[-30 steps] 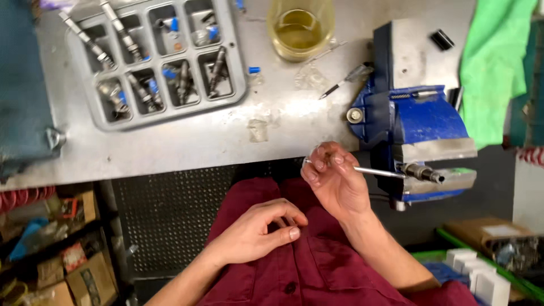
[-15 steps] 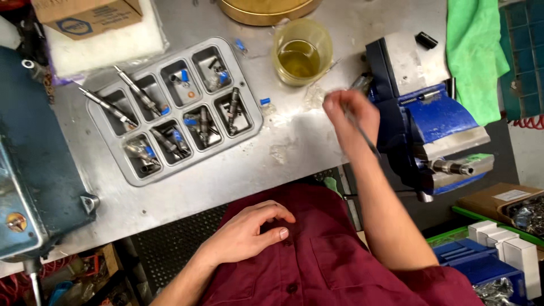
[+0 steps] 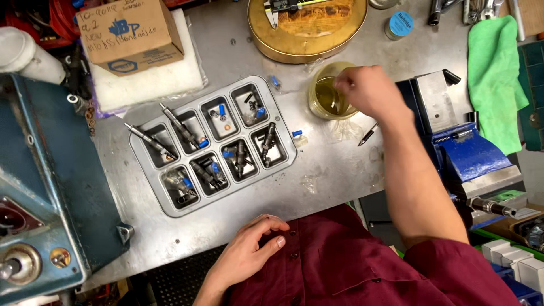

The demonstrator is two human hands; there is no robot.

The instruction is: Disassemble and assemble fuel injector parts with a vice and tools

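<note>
Scuffed grey metal makes up the desk point(image 3: 340, 170), crowded with workshop clutter. At its far left corner a brown cardboard box point(image 3: 131, 35) with a blue printed mark and handwriting sits on a white foam pad point(image 3: 170, 79); a round gold tin point(image 3: 309, 34) and a small blue-lidded pot point(image 3: 400, 25) lie along the back edge, a green cloth point(image 3: 496, 79) to the right. The right hand point(image 3: 368, 90) reaches over a glass of yellowish liquid point(image 3: 326, 102), fingers pinched at its rim, though what the grip holds cannot be made out. The left hand point(image 3: 249, 249) rests released against the maroon shirt point(image 3: 351, 266), near a grey compartment tray point(image 3: 212, 144) of injector parts. A blue vise point(image 3: 464, 153) stands just right.
</note>
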